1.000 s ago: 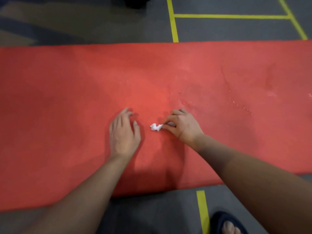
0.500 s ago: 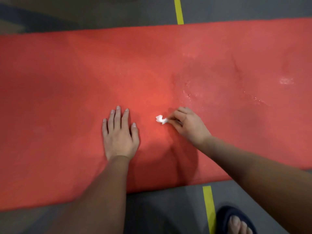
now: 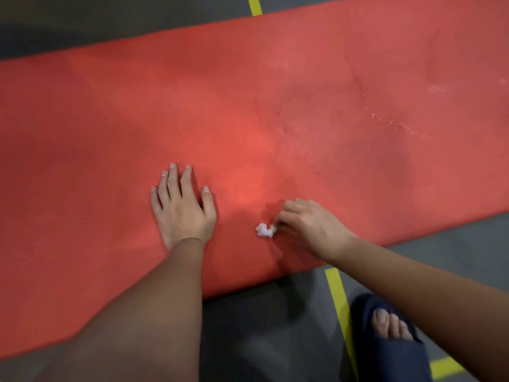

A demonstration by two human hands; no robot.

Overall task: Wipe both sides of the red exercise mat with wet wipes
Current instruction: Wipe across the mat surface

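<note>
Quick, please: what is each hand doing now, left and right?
Left hand: open, flat on the red mat.
Right hand: closed, pinching a small white wipe.

Grey floor (image 3: 82, 23), yellow tape lines (image 3: 338, 299), navy slipper (image 3: 399, 359).

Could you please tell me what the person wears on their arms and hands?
Nothing visible: both forearms are bare, with no sleeves in view, and the left hand and right hand show no gloves, rings, watch or bracelet. The left hand's nails look short and unpainted.
</note>
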